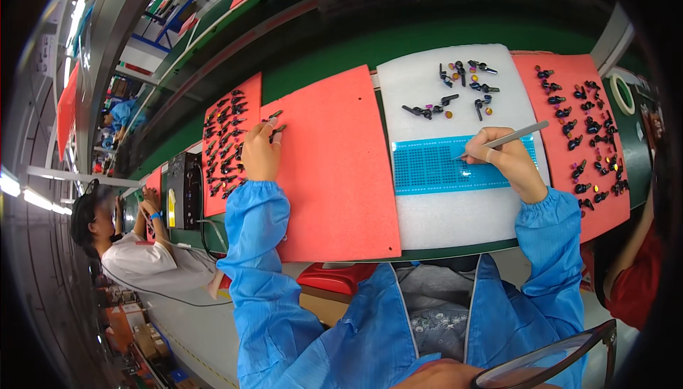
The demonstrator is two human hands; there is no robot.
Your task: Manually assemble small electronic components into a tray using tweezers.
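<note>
The right hand (pixel 505 158) pinches metal tweezers (pixel 509 138) like a pen, tips down on the blue perforated tray (pixel 434 168), seemingly to work its small holes; the left hand (pixel 260 148) closes its fingertips on small black parts (pixel 274 124) just left of the bare red mat (pixel 334 168). Beyond the tray, on white foam (pixel 441 218), lie more black parts (pixel 462 90); nothing blocks either hand.

From my remote seat I count four red foam mats (pixel 334 168), one white foam pad (pixel 455 218), one blue perforated tray (pixel 434 168), one pair of tweezers (pixel 509 137) and one tape roll (pixel 622 93).
</note>
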